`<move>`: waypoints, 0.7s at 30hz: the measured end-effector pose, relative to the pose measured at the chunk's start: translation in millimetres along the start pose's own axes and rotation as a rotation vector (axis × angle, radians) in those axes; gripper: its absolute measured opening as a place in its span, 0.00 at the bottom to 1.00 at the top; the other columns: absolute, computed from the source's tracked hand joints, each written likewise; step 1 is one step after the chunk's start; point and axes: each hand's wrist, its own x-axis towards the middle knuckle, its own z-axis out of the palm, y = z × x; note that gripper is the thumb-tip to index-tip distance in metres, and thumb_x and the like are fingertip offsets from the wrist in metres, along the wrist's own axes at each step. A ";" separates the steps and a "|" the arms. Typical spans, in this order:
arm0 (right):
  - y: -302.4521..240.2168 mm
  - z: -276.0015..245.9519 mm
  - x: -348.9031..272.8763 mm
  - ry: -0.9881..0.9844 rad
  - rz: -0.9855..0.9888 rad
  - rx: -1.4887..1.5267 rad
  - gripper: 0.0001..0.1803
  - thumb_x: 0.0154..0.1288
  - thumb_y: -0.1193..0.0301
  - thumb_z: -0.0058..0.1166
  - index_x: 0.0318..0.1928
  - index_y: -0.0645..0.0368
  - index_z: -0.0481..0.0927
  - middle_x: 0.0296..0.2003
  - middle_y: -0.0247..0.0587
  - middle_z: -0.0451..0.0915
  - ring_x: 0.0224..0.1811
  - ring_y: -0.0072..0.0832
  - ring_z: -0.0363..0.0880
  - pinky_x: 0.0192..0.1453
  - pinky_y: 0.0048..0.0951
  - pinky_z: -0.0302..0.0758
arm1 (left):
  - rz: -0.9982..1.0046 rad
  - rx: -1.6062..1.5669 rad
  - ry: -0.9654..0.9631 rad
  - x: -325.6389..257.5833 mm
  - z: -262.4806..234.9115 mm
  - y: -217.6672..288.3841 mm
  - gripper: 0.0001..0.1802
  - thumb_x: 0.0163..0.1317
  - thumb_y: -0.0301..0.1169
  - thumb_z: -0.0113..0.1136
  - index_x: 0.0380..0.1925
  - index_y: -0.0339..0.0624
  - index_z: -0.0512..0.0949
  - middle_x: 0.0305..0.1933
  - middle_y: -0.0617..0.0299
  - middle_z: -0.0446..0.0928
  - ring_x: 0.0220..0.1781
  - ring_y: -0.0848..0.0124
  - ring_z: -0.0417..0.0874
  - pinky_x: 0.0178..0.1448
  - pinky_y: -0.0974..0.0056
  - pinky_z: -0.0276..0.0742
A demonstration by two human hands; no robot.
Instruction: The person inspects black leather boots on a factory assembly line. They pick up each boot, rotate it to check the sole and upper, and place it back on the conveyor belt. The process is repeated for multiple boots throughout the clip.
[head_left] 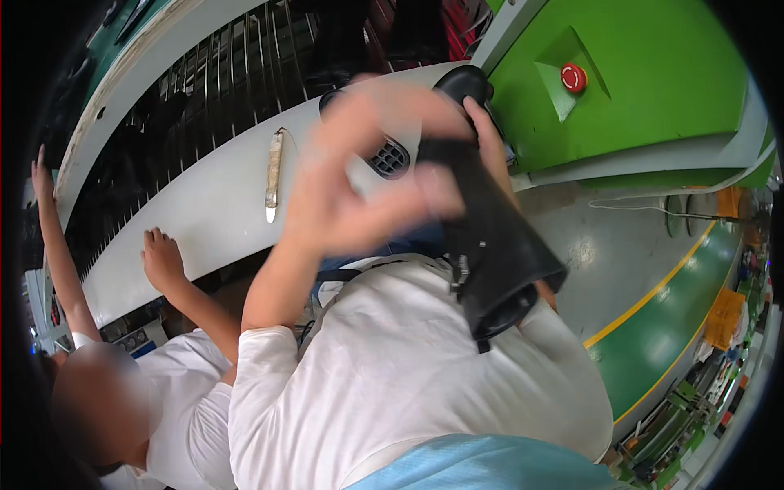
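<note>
A black boot point(498, 245) hangs in front of my chest, its toe pointing away from me and its wide shaft opening tilted toward me. My right hand point(486, 139) grips it from the right side, mostly hidden behind it. To the left of the boot is my left hand point(343, 171), blurred by motion, its thumb and fingers spread apart with nothing visible between them. The fingertips overlap the boot in view; whether they touch it I cannot tell. Partly behind my left hand, a black sole piece with a grid pattern point(389, 158) shows over the white table.
A slim tool with a wrapped handle point(274, 175) lies on the white curved table point(220, 196). At left, a co-worker's hand point(163, 257) rests at the table. A green machine housing point(653, 82) with a red button point(573, 77) stands at right. Metal rods line the far side.
</note>
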 end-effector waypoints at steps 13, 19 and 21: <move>2.9 33.4 -31.7 -0.139 -0.098 -0.273 0.29 0.82 0.52 0.62 0.69 0.60 0.80 0.50 0.41 0.87 0.46 0.27 0.90 0.50 0.29 0.87 | -0.567 0.250 0.418 -99.7 -43.2 -233.0 0.18 0.77 0.31 0.75 0.60 0.32 0.86 0.59 0.51 0.91 0.63 0.63 0.90 0.69 0.61 0.83; 17.2 13.1 -19.6 -0.263 -0.140 -0.362 0.27 0.84 0.52 0.59 0.68 0.62 0.80 0.50 0.41 0.87 0.46 0.25 0.89 0.51 0.27 0.85 | -0.511 -0.185 0.539 -51.1 -36.1 -154.2 0.15 0.78 0.26 0.74 0.59 0.33 0.85 0.48 0.59 0.93 0.48 0.77 0.92 0.53 0.73 0.86; 21.3 9.7 -18.5 -0.265 -0.132 -0.363 0.28 0.84 0.52 0.57 0.67 0.62 0.81 0.51 0.41 0.87 0.48 0.24 0.88 0.54 0.27 0.84 | -0.529 -0.202 0.555 -51.6 -37.0 -148.8 0.15 0.78 0.26 0.74 0.59 0.33 0.85 0.48 0.59 0.93 0.48 0.77 0.92 0.52 0.72 0.87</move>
